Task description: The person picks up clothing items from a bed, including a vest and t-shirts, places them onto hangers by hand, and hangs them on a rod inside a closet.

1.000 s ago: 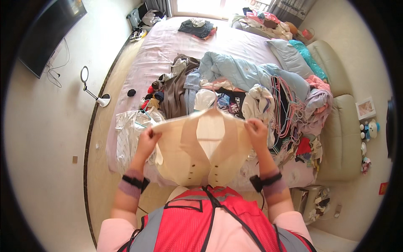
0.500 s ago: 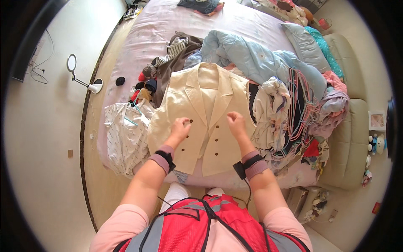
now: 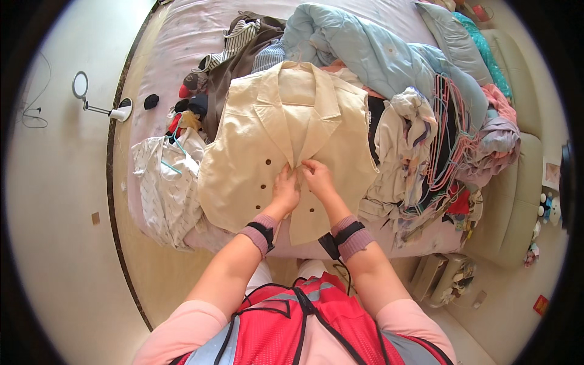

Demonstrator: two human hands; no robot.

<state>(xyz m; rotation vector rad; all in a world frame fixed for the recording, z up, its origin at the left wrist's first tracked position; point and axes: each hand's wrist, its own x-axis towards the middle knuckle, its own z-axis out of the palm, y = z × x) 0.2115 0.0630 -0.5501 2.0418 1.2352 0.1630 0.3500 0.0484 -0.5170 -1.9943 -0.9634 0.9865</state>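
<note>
A cream sleeveless vest with wide lapels and dark buttons lies face up on the bed in front of me. A hanger shows at its neck opening. My left hand rests on the vest's front at the middle, its fingers stretched out along the front edge. Just right of it, my right hand pinches the other front edge below the lapel. Both hands are close together, and the two front panels meet there. The fabric under the fingers is partly hidden.
A white patterned shirt with a teal hanger lies left of the vest. Pink hangers and crumpled clothes are on the right. A light blue quilt is heaped behind. A round mirror stands off the bed's left side.
My hands have moved inward from the two sides to the vest's middle. The front panels have been drawn together, closing the gap between them. The view has shifted nearer.
</note>
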